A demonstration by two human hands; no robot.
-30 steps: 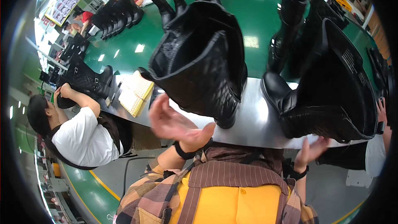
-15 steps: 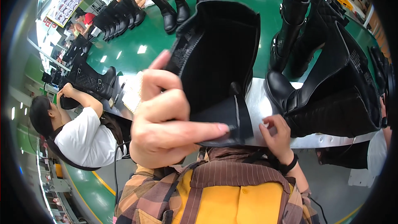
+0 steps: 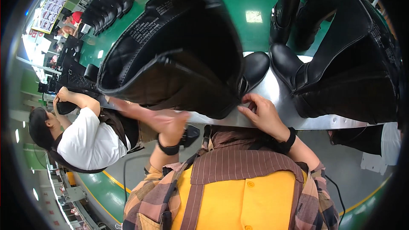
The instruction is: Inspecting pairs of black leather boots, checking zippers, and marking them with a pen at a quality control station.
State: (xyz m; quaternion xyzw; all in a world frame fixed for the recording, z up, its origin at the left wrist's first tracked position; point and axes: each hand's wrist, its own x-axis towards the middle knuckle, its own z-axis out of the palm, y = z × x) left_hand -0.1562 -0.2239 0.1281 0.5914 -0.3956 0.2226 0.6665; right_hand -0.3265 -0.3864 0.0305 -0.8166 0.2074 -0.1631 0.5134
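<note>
A tall black boot point(image 3: 179, 72) stands in front of me on the metal table edge, its shaft tipped left and its wide top opening facing me. Pale print marks the lining. My left hand point(image 3: 159, 121) is stretched out along the near underside of the shaft, fingers apart and somewhat blurred. At the lower end of the shaft opening, near the heel, my right hand point(image 3: 264, 115) pinches thumb and forefinger together. Whatever lies between those fingertips is too small to name. To the right stands a second black boot point(image 3: 341, 64) with its shaft open.
Buckled black boots point(image 3: 287, 12) stand on the green tabletop point(image 3: 238, 0) beyond, and a row of boots point(image 3: 106, 8) lines its far left. A co-worker in a white shirt point(image 3: 91, 140) sits at my left. The metal strip point(image 3: 277, 85) runs along the near edge.
My left hand has dropped from in front of the boot opening to below the shaft. The shaft has tipped left. My right hand has moved left and up to the boot's heel.
</note>
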